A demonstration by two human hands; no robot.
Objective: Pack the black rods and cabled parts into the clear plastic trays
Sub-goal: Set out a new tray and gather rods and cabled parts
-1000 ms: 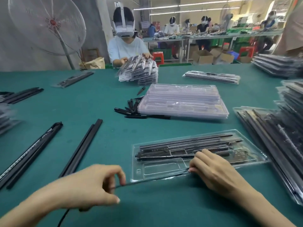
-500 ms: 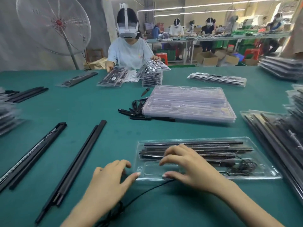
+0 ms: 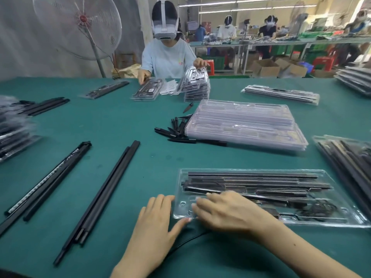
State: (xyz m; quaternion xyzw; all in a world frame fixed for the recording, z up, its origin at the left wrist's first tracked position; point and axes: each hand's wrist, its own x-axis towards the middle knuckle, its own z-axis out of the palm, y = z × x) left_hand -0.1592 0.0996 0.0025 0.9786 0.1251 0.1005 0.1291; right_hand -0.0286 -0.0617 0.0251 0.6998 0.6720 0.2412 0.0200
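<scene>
Head view: a clear tray [image 3: 341, 199] lies on the green table [image 3: 120, 127] just in front of the person, long side running left to right. Black rods [image 3: 253, 174] fill its far slots, and a coiled cable [image 3: 319, 209] sits in its near right pocket. The left hand [image 3: 158, 223] lies flat on the cloth with fingers straight and loose, gripping nothing; its fingertips touch the tray's left end and its thumb reaches under the near left corner. The right hand [image 3: 226, 211] rests palm down over the tray's near left compartment, fingers spread and only lightly bent, grasping nothing, and it hides whatever is in that compartment. A thin black lead [image 3: 188, 240] runs on the cloth from under the right wrist toward the left forearm.

To the left, two pairs of loose rods [image 3: 104, 195] lie slanted on the table, well apart from the tray; the farther pair [image 3: 50, 177] carries a pale strip. Beyond the tray stands a stack of empty trays [image 3: 245, 125], with a heap of short black pens [image 3: 176, 129] touching its left side. Filled trays [image 3: 349, 161] are piled at the right edge, near the tray's right end, and more lie blurred at the left edge [image 3: 14, 125]. Across the table a worker [image 3: 166, 55] in a headset handles packed trays [image 3: 196, 85]. A pedestal fan [image 3: 80, 27] stands behind.
</scene>
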